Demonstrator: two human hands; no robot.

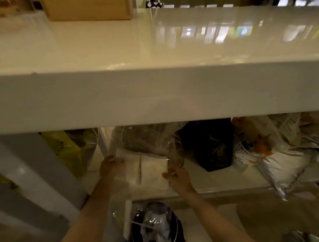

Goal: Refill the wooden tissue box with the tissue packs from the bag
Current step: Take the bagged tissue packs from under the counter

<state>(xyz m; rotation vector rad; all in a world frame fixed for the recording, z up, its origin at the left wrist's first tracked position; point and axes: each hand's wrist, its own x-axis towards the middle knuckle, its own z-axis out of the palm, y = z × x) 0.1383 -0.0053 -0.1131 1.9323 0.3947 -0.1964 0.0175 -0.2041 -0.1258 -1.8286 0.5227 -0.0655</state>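
Note:
A clear plastic bag (137,140) sits on the lower shelf under the white counter, with white tissue packs (152,170) showing side by side inside it. My left hand (109,166) grips the bag's left edge. My right hand (176,177) pinches the bag's right side next to the packs. A light wooden box (88,8) stands on the counter top at the far left; whether it is the tissue box I cannot tell.
The white counter (153,95) spans the view above the shelf. A black bag (208,146), a yellow-green bag (69,149) and crinkled printed bags (267,152) crowd the lower shelf (222,180). A round bin (156,226) with rubbish stands on the floor below my arms.

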